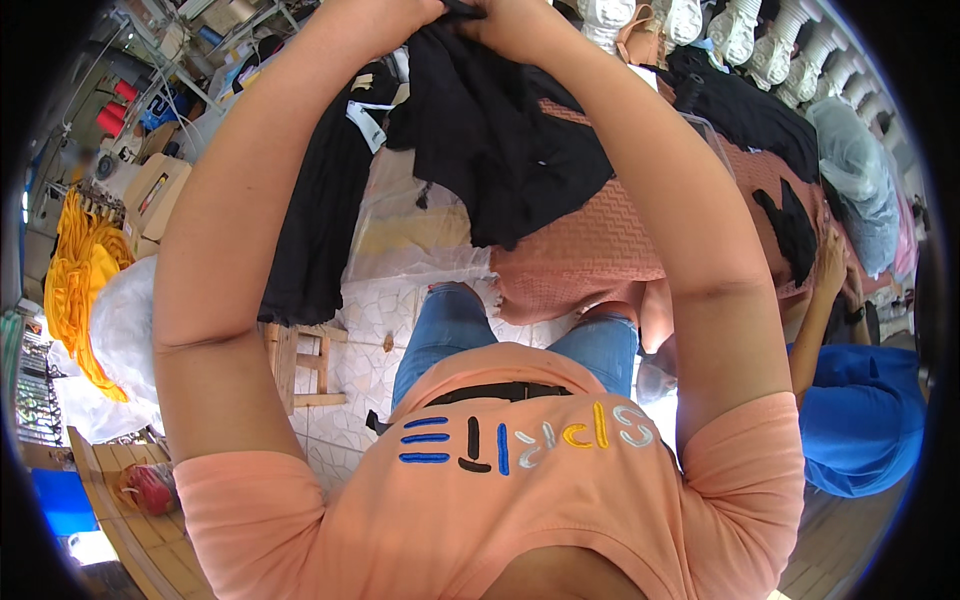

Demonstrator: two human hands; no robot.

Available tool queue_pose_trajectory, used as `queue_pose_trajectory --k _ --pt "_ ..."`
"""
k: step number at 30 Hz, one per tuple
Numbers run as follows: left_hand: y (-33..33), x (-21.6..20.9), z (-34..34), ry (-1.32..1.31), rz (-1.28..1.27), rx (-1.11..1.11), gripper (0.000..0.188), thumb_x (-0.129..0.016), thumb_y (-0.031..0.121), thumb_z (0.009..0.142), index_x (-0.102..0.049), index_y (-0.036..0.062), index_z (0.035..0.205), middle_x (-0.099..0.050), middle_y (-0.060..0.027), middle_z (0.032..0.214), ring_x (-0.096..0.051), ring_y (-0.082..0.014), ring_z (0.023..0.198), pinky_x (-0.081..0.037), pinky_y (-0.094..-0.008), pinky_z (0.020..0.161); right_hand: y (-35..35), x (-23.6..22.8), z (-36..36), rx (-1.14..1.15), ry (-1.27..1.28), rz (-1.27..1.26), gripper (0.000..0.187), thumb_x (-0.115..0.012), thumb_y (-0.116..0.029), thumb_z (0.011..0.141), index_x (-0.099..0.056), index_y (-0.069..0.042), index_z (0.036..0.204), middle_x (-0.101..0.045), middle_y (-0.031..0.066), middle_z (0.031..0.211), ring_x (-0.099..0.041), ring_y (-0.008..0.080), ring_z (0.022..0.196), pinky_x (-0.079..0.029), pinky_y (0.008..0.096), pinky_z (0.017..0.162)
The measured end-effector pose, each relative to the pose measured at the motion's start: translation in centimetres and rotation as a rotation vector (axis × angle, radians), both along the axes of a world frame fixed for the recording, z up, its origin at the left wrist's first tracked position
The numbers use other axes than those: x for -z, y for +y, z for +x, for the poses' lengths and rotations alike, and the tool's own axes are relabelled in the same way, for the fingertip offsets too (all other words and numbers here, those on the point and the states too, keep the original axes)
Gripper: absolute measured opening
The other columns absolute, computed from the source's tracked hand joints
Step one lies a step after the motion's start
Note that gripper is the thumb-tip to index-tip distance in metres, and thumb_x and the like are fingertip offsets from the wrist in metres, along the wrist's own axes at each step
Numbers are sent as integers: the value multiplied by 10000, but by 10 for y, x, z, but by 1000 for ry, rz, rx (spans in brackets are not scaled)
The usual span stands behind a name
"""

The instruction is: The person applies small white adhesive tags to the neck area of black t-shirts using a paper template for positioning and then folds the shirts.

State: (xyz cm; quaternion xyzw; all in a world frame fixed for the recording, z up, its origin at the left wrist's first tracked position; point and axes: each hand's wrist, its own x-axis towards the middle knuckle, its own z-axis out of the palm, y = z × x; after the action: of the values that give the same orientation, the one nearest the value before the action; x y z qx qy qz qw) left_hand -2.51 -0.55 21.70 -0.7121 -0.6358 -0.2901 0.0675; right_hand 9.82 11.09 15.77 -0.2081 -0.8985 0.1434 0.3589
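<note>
Pale patterned floor tiles (375,330) show in the middle of the frame, between the person's raised forearms, with a small wooden stool (300,365) standing on them at centre left. Both arms rise from the lower edge to the top centre. The left hand (420,12) and the right hand (505,22) sit close together at the upper rim, each closed around the top edge of a black garment (500,150); the fingers are partly cut off by the frame, so how tightly they pinch cannot be told. That black cloth hangs from the two hands down through the upper centre, in front of a salmon-pink knitted fabric (600,250) spread to its right. A second black garment (320,220) with a white tag hangs at upper left of centre, over clear plastic sheeting (410,230). Yellow cloth (75,280) is bunched at the left edge. Another person in a blue top (860,410) is at the right edge.
</note>
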Motion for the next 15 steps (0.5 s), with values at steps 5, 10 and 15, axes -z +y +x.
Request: queue_pose_trajectory --k 5,10,15 --pt "17 27 -72 391 111 -188 240 -544 35 788 -681 83 979 -672 -106 831 -647 -212 756 -494 -365 646 18 8 -9 499 -76 186 182 -607 -83 777 -716 -88 922 -683 194 900 -663 355 870 -522 437 772" --pt "-1 10 -140 356 -310 -503 381 -554 110 785 -621 88 1160 -679 -173 968 -666 -287 863 -507 -366 753 40 -46 50 844 -103 116 219 -575 -65 766 -725 -59 925 -687 199 928 -665 347 915 -528 432 785" --pt "-30 -39 -100 -444 -22 -507 220 -493 50 846 -697 95 912 -671 -62 788 -611 -198 688 -455 -343 608 70 -97 113 642 -600 366 267 -589 -93 761 -691 -13 994 -684 196 968 -665 319 864 -520 399 768"
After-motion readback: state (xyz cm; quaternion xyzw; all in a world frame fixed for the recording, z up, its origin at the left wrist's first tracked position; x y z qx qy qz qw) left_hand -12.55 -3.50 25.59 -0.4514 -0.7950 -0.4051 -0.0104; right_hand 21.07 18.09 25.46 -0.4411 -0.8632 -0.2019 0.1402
